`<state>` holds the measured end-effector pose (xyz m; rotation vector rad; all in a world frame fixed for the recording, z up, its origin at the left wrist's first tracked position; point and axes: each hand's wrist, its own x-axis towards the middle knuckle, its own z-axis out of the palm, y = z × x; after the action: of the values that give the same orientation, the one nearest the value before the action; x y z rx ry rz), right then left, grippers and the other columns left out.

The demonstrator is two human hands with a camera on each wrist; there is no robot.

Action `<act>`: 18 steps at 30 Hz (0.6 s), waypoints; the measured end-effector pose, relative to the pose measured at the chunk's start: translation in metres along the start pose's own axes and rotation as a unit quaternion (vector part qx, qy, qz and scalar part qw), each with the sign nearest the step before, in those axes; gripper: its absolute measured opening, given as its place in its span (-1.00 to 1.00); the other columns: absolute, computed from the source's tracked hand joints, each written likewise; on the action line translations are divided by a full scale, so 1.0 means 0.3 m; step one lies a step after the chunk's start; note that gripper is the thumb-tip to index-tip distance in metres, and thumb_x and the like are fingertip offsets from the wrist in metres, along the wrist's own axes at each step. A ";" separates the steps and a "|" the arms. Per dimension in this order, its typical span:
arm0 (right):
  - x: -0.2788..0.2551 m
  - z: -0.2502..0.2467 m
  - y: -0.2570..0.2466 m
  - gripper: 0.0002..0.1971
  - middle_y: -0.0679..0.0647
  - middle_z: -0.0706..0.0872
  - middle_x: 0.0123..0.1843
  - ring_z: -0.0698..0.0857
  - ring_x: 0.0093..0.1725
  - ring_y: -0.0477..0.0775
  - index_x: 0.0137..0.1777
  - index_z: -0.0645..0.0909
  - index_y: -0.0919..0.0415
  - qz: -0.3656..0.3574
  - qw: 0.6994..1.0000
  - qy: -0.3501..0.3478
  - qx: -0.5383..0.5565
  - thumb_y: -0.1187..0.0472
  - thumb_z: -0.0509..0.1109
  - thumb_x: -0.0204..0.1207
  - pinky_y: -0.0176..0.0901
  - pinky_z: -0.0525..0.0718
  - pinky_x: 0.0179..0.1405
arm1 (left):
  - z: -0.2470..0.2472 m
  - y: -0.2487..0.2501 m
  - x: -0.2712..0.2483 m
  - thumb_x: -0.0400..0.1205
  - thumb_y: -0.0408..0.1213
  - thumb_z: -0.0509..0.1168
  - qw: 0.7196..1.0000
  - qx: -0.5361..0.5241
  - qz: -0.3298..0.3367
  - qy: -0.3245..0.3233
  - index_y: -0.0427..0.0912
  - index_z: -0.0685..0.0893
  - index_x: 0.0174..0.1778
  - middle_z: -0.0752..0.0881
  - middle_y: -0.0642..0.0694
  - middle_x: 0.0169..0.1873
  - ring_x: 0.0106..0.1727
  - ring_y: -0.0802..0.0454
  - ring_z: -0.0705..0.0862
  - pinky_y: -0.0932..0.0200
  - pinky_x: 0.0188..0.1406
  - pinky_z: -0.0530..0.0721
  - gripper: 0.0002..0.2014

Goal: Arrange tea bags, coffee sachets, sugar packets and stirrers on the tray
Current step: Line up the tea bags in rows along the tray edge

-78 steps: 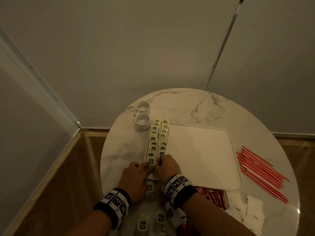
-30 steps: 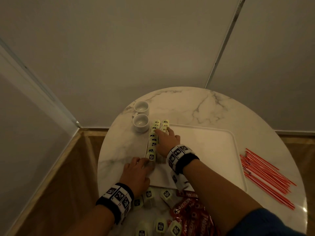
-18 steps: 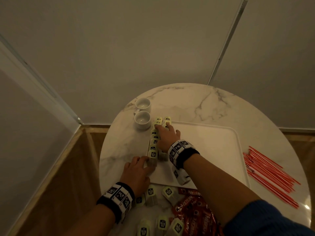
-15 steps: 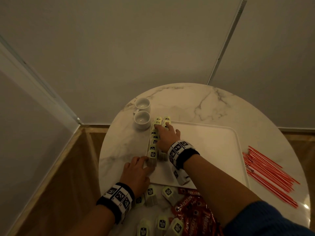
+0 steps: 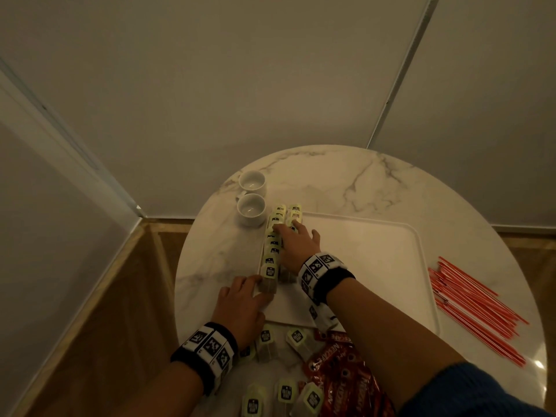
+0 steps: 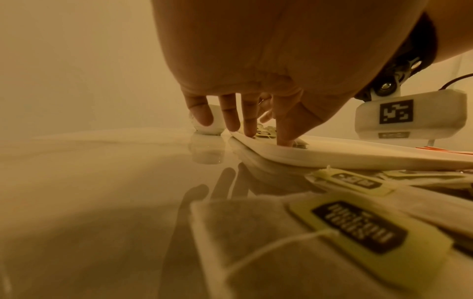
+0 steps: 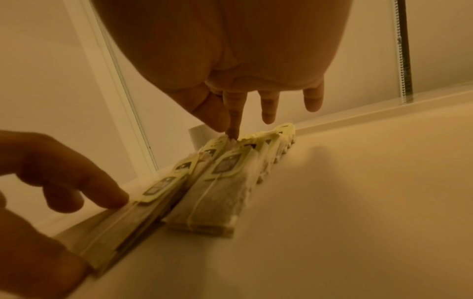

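Pale-green-tagged tea bags (image 5: pixel 274 236) stand in two overlapping rows along the left edge of the white rectangular plastic tray (image 5: pixel 367 266). The right hand (image 5: pixel 296 245) lies over the far end, fingers straight and slightly spread, one fingertip in the seam between rows. The left hand (image 5: pixel 240 305) braces the near end with extended fingers. Light, even pressure should keep the rows straight — a hard push would likely fan them. More loose tea bags (image 5: pixel 285 392), red coffee sachets (image 5: pixel 343 377) and red stirrers (image 5: pixel 472 308) wait on the round white marble table (image 5: pixel 346 179), beside two white cups (image 5: pixel 251 197); plain pale walls stand behind.
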<state>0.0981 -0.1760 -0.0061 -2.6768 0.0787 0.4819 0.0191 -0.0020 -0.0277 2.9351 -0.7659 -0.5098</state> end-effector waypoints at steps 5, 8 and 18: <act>-0.007 -0.009 0.002 -0.44 0.03 0.33 0.62 0.02 0.69 0.08 0.57 0.21 -0.11 0.007 1.000 0.000 0.025 0.14 0.23 0.59 0.36 -0.15 0.61 | 0.000 0.000 0.002 0.58 -0.09 0.16 1.000 -0.006 -0.002 -0.003 0.23 0.41 0.48 0.18 0.05 0.58 0.54 -0.10 0.14 -0.08 0.37 0.26 -0.51; -0.025 -0.038 0.004 -0.48 0.07 0.35 0.61 0.10 0.67 0.09 0.55 0.29 -0.11 0.030 0.994 0.042 0.101 0.24 0.16 0.60 0.29 -0.06 0.62 | -0.006 -0.008 0.001 0.59 -0.08 0.16 1.000 -0.027 0.000 -0.001 0.20 0.44 0.46 0.17 0.05 0.58 0.54 -0.09 0.13 -0.06 0.40 0.27 -0.53; -0.349 0.010 0.042 -0.77 0.01 0.70 0.11 0.63 0.08 0.01 0.17 0.64 0.07 -0.093 0.994 -0.030 0.047 0.21 0.23 0.60 -0.17 0.60 0.19 | 0.014 -0.095 -0.083 0.61 -0.05 0.18 0.990 -0.133 0.018 0.034 0.00 0.57 0.26 0.55 0.04 0.17 0.18 0.05 0.51 0.13 0.17 0.54 -0.68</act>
<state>-0.0027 -0.1881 0.0225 -2.5443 -0.1613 0.4862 0.0105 0.0350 -0.0285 2.6738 -0.6832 -0.4665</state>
